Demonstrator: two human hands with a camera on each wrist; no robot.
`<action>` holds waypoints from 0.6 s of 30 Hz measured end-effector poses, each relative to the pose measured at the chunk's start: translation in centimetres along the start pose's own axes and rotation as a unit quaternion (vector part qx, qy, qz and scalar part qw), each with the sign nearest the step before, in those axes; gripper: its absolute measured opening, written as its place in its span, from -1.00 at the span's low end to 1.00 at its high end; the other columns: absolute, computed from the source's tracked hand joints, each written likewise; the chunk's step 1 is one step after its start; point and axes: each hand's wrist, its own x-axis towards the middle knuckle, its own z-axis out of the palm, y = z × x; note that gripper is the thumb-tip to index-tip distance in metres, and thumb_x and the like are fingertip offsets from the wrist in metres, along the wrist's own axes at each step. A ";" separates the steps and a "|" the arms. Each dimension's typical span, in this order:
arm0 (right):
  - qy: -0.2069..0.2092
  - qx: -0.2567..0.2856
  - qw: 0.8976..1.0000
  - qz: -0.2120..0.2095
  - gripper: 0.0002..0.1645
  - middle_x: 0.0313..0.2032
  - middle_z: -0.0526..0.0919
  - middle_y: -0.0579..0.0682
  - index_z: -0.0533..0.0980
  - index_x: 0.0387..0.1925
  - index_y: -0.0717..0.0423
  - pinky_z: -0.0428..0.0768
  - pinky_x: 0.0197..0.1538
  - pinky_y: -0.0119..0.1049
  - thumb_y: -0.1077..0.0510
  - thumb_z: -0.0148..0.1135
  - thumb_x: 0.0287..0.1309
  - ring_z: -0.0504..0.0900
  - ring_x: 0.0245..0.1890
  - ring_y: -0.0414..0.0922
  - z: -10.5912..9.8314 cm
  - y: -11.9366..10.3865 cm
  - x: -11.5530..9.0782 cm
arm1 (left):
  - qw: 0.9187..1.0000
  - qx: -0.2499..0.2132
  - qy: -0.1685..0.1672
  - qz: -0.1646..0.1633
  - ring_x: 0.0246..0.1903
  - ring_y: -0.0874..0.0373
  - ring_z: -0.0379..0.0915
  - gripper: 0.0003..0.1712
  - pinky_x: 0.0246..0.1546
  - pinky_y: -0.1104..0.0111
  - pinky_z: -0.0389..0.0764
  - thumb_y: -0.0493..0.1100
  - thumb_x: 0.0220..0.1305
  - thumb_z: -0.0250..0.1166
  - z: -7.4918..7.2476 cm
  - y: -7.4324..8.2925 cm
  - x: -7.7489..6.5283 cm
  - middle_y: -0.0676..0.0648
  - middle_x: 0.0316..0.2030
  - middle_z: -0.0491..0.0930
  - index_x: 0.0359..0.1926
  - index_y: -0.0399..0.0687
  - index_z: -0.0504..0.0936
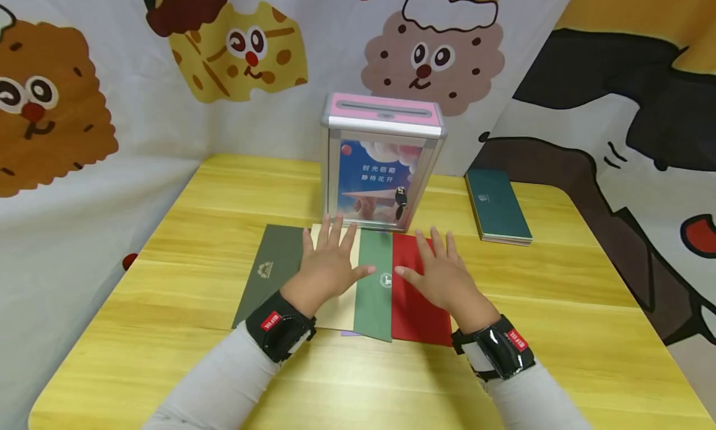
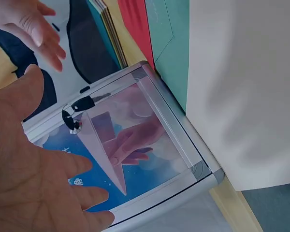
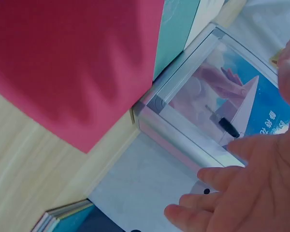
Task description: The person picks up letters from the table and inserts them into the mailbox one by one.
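Observation:
Four-colour paper lies fanned side by side on the table: a dark green envelope [image 1: 268,287], a cream envelope [image 1: 335,313], a lighter green envelope [image 1: 371,309] and a red envelope [image 1: 416,315]. My left hand [image 1: 327,267], fingers spread, hovers palm down over the cream one, its thumb reaching across the lighter green one. Over the red envelope my right hand [image 1: 445,282] is likewise spread, holding nothing. Just beyond the fingertips stands an upright metal-framed letter box [image 1: 381,130] with a slotted pink top. Keys [image 2: 82,104] hang from the lock on its front.
A stack of booklet-like envelopes [image 1: 500,206], dark green on top, lies at the table's back right. A purple edge [image 1: 351,333] peeks out under the fanned envelopes. Behind the wooden table [image 1: 168,250] hangs a cartoon-printed cloth [image 1: 268,119].

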 end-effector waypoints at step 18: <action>0.088 0.073 0.994 -0.001 -0.13 0.47 0.56 0.39 0.44 0.57 0.24 0.66 0.39 0.28 0.09 0.57 0.35 0.54 0.47 0.41 1.7 0.1 -3.8 | 0.991 -0.019 0.078 -0.107 0.39 -0.47 0.45 -0.12 0.48 -0.11 0.54 0.10 0.47 0.50 -0.7 -6.9 -1.8 -0.60 0.29 0.56 0.27 -0.74 0.50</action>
